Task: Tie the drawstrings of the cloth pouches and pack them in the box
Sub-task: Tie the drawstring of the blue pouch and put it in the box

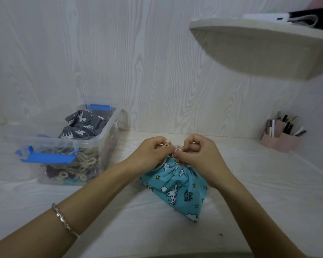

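Pinching drawstring [167,143], left hand [153,153], right hand [199,157], teal pouch [177,185] lengthwise front-to-back, mouth pointing away

White wood-grain wall [138,62] behind matching pale desk [119,211]. Rounded white shelf [259,51] upper right. Pink organizer [285,142] at desk's right edge. Light dim, even.

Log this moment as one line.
tying | left hand pinches drawstring | right hand pinches drawstring | teal pouch on table | box open

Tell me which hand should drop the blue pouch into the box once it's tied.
Probably the left hand: the box sits on its side of the pouch, so the right hand must cross over. Both pinch the drawstring.
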`<move>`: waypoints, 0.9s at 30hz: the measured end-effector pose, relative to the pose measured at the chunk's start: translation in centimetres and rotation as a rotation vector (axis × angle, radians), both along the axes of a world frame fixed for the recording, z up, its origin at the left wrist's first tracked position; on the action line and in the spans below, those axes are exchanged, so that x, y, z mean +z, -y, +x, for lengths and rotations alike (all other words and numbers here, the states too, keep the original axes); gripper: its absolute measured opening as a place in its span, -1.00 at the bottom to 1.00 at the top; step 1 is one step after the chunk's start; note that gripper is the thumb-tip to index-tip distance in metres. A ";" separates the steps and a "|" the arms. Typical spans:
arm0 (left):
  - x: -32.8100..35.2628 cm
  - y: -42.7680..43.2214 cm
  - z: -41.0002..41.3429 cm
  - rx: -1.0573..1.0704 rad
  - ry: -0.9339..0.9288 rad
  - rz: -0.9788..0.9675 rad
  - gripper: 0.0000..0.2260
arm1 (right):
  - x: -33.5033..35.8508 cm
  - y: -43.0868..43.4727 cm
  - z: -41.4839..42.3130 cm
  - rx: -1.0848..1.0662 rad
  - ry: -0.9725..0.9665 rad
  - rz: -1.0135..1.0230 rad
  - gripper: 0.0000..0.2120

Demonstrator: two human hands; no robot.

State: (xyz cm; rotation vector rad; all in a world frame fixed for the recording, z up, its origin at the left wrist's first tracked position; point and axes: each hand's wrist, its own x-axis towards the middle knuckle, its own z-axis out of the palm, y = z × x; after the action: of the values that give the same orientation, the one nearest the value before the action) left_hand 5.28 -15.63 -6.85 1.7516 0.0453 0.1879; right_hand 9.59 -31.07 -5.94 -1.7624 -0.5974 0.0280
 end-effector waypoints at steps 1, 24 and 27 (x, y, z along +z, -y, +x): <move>-0.1 0.0 0.0 0.011 0.014 -0.001 -0.83 | 0.0 -0.2 -0.3 -0.044 0.074 -0.044 -0.81; 0.6 0.2 0.0 0.016 0.254 0.168 -0.87 | 1.5 0.3 -1.2 -0.039 -0.085 0.080 -0.87; 0.9 0.3 -0.3 -0.010 0.211 0.111 -0.87 | 1.5 0.3 -1.1 0.142 -0.409 0.364 -0.82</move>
State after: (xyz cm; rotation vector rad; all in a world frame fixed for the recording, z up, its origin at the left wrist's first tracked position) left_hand 5.03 -15.94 -5.91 1.8333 -0.1293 0.3731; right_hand 8.45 -31.38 -4.42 -1.3089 -0.3958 0.3489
